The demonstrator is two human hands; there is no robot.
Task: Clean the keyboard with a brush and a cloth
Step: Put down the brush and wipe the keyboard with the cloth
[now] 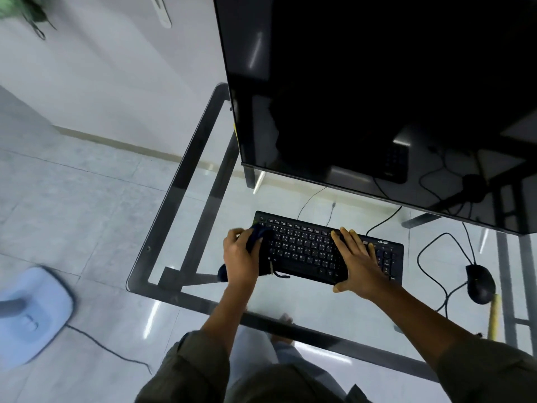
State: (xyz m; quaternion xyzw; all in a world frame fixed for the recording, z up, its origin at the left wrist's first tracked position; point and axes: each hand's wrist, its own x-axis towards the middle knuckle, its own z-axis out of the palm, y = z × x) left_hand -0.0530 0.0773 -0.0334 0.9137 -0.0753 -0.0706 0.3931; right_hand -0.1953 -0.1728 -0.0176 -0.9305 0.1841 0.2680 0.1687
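Both hands worked the keyboard [313, 248] on the glass desk [180, 292]: the left hand [241, 257] clenched a dark cloth [260, 234] against its left end, while the right hand [359, 260] pressed flat and open, likely steadying it.

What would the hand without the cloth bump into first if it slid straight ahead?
The right hand lies flat on the keyboard, fingers pointing away. Going on, it would probably pass the keyboard's far edge and meet the black monitor; depth is unclear.

Olive-grey rolled sleeves [200, 356], bare forearms, light grey trousers [255, 353]
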